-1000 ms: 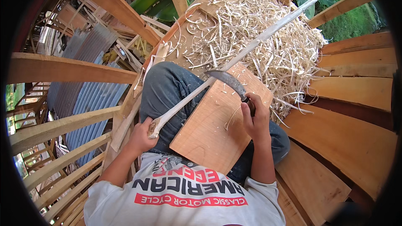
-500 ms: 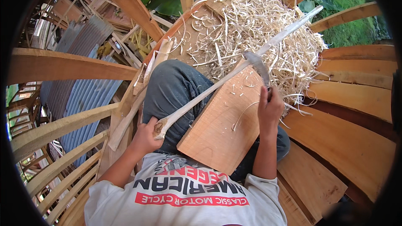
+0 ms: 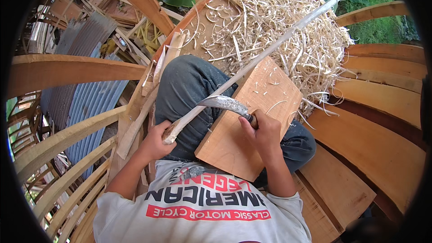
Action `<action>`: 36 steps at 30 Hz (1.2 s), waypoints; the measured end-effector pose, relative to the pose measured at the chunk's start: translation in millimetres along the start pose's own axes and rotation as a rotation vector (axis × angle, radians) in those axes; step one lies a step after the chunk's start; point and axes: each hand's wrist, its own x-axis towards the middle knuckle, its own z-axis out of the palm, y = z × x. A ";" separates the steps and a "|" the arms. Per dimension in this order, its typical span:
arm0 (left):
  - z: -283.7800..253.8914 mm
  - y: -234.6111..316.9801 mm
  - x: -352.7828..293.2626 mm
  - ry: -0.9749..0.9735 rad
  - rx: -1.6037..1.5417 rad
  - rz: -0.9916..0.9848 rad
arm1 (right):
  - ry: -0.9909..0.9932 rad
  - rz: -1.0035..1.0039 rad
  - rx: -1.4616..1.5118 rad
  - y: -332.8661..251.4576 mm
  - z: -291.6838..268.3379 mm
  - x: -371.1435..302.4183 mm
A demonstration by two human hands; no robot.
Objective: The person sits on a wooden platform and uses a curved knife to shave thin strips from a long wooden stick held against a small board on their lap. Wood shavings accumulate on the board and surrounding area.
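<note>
My left hand [image 3: 158, 141] grips the thick near end of a long pale wooden stick [image 3: 252, 66], which slants up to the far right. In my right hand [image 3: 264, 132] is the dark handle of a curved sickle [image 3: 225, 103]. Its blade lies across the stick a short way from my left hand, the tip reaching past the stick's left side. Under the sickle a flat wooden board [image 3: 256, 108] rests over my lap, with a few curled shavings on it. The stick passes along the board's upper left edge and over my left leg [image 3: 193, 83].
A large heap of wood shavings [image 3: 279, 27] covers the boards beyond my knees. Wooden slats [image 3: 72, 74] rise on the left, and wide planks [image 3: 373, 148] line the right. Corrugated metal sheets [image 3: 96, 103] and scrap wood lie outside at left.
My right hand has drawn the sickle back toward me along the stick, from near the shavings to close by my left hand. The stick and board have shifted slightly.
</note>
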 end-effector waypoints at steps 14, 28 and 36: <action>2.3 4.9 2.0 0.027 0.012 -0.006 | 0.111 0.038 -0.200 3.2 4.4 16.7; 0.9 8.9 3.7 0.009 -0.038 -0.023 | 0.172 0.021 -0.246 13.9 -0.4 35.7; 0.0 7.2 4.3 -0.005 -0.061 -0.021 | 0.224 -0.011 -0.305 19.9 -2.8 43.7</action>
